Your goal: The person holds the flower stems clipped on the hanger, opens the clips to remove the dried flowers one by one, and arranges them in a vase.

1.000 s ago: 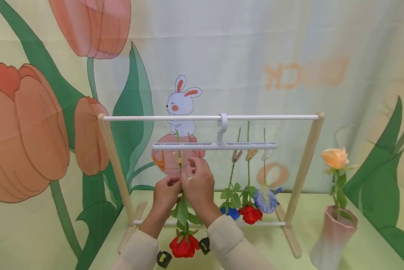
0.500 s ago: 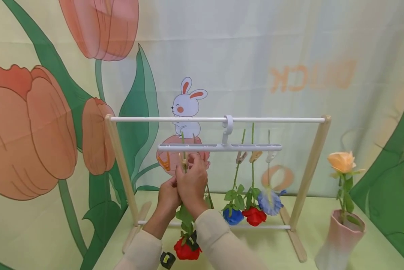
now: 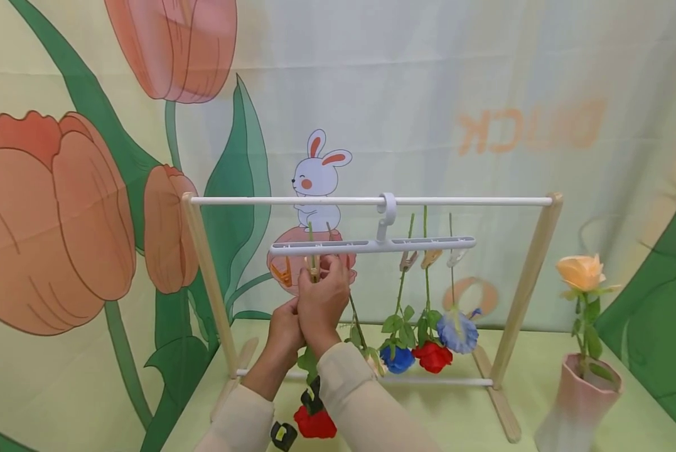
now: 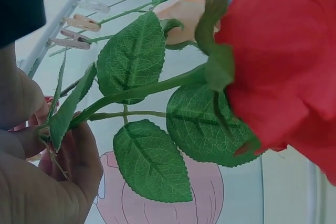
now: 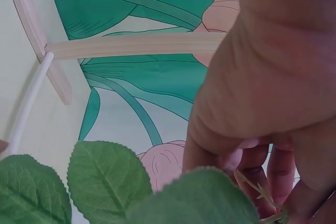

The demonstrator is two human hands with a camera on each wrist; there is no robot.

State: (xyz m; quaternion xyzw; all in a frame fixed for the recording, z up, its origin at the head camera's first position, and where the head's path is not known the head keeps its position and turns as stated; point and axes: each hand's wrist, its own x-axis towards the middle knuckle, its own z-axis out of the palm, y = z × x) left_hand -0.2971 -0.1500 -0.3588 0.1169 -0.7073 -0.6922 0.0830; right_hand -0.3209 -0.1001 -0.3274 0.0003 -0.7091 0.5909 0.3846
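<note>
A red rose [image 3: 314,422] hangs head down, its stem running up past a cream clothespin [image 3: 314,271] on the light grey hanger [image 3: 354,247]. My left hand [image 3: 284,329] pinches that stem just above the leaves; the left wrist view shows its fingers [image 4: 86,156] curled round it. Higher up, my right hand [image 3: 325,307] grips the clothespin, thumb on its left side and fingers on its right. Behind the right hand hangs a cream rose [image 3: 377,363], its clip hidden. An orange clothespin [image 3: 282,273] hangs at the hanger's left end.
A blue rose [image 3: 397,360], another red rose [image 3: 432,358] and a pale blue flower [image 3: 457,331] hang on the right side. The white rod [image 3: 473,201] of a wooden stand carries the hanger. A pink-white vase [image 3: 577,402] holds a peach rose [image 3: 582,272] at right.
My right hand has shifted left, its thumb rising from the stem to the clothespin. The cream rose has come into view beside my right sleeve. The head view has turned slightly left.
</note>
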